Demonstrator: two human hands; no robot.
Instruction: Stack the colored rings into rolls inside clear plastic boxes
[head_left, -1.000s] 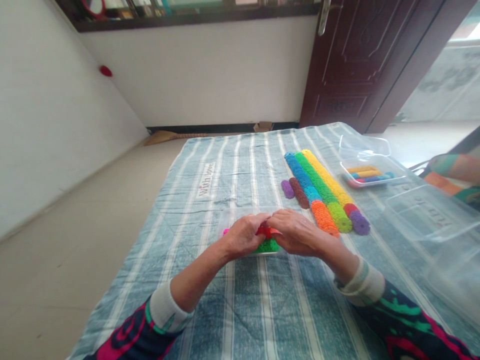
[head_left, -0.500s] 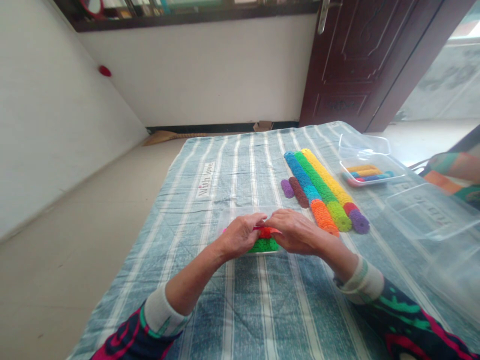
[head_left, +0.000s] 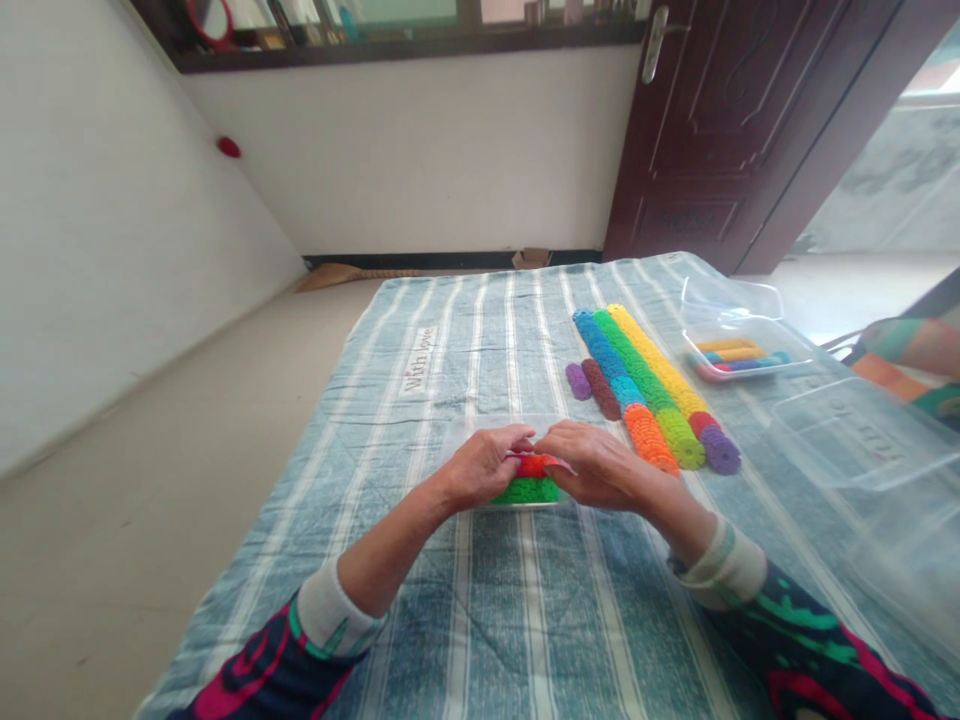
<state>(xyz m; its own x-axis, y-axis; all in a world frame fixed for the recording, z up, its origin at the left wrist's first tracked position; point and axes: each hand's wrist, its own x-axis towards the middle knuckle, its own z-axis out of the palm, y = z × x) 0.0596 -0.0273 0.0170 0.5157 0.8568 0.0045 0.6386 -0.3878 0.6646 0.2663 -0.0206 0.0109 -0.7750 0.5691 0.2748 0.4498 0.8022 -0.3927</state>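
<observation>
Both hands are over a clear plastic box (head_left: pixel 517 506) on the cloth in front of me. Inside it lie a row of green notched discs (head_left: pixel 529 490) and, behind that, a red-and-pink row of discs (head_left: pixel 535 466). My left hand (head_left: pixel 486 465) closes on the left, pink end of the red-and-pink row, thumb along its near side. My right hand (head_left: pixel 596 462) curls over the right, red end, its thumb on the near side too. The fingertips are partly hidden behind the row and the hands. Both hands cover much of the box.
Right of the box lie long rows of discs: blue and orange (head_left: pixel 602 355), green (head_left: pixel 639 365), yellow (head_left: pixel 652 355). Short brown (head_left: pixel 601 388) and purple (head_left: pixel 578 381) rows are beside them. An open clear box (head_left: pixel 742 374) holds more rows; clear lids (head_left: pixel 862 425) lie at the right.
The view has shifted slightly. My hands stay at the red-and-pink row, which now sits a little more exposed between the thumbs. Nothing else has visibly moved.
</observation>
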